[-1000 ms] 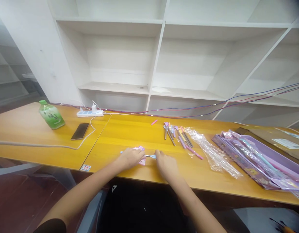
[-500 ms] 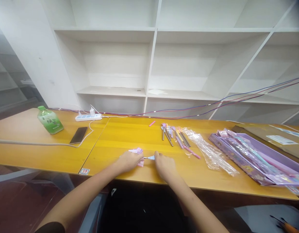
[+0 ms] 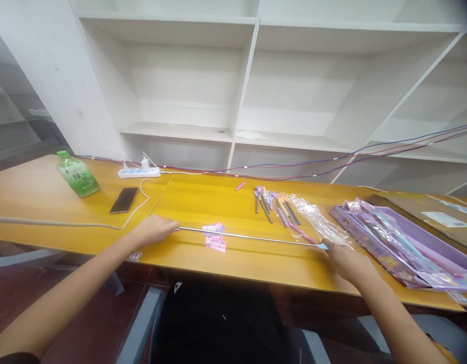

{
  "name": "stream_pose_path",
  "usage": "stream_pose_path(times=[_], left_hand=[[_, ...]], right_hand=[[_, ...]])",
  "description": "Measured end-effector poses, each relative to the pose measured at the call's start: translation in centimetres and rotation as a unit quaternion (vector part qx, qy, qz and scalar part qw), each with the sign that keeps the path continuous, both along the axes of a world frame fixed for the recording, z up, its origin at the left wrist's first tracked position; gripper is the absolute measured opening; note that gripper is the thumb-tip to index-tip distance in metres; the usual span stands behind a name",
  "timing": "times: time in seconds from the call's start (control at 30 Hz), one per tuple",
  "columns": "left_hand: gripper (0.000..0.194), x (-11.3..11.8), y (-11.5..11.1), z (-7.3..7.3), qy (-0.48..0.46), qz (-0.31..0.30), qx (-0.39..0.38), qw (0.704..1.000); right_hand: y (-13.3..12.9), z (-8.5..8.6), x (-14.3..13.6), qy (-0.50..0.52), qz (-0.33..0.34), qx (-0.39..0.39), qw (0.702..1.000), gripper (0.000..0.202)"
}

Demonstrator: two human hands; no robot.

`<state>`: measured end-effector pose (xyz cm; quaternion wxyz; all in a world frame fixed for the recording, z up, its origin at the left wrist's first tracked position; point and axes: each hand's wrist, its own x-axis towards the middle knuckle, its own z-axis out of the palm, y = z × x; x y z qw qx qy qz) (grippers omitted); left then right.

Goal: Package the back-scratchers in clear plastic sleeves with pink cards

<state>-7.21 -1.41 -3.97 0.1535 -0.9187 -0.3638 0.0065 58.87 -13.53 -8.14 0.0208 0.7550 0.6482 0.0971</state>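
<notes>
A telescopic back scratcher point(image 3: 252, 237) is stretched between my hands just above the table, its thin metal rod drawn out long. My left hand point(image 3: 157, 229) is closed round its left end, hiding that end. At the far right end my right hand point(image 3: 343, 259) grips the light-blue part, which is mostly covered by the fingers. Under the rod lie small pink-purple printed papers point(image 3: 216, 242). Behind my right hand are several more back scratchers point(image 3: 282, 202) with coloured hand-shaped heads, next to crumpled clear plastic wrappers point(image 3: 313, 217).
A purple box point(image 3: 419, 235) with wrapped items stands at the right, near a cardboard box point(image 3: 411, 212). To the left are a green bottle point(image 3: 79, 176), a phone point(image 3: 123, 200), a cable and a power strip point(image 3: 138, 172). White shelves point(image 3: 180, 130) rise behind the table.
My hands have moved far apart, left and right, and the back scratcher's rod is pulled out from short to long. The pink papers are now uncovered. The camera view has tilted slightly.
</notes>
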Motion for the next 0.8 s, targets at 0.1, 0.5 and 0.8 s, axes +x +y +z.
stream_pose_path(times=[0.1,0.5,0.8], left_hand=[[0.031,0.9,-0.7,-1.1,-0.03,-0.009,0.002,1.0],[0.037,2.1,-0.9,-1.5,-0.046,-0.048,0.047,0.997],[0.039,2.7,-0.4,-0.1,-0.096,-0.015,0.009,0.995]], right_hand=[[-0.6,-0.2,-0.5,0.032,-0.027,-0.047,0.998,0.03],[-1.4,2.1,-1.6,0.078,-0.151,-0.047,0.984,0.039],[-0.6,1.2,-1.0,0.098,-0.171,-0.003,0.98,0.035]])
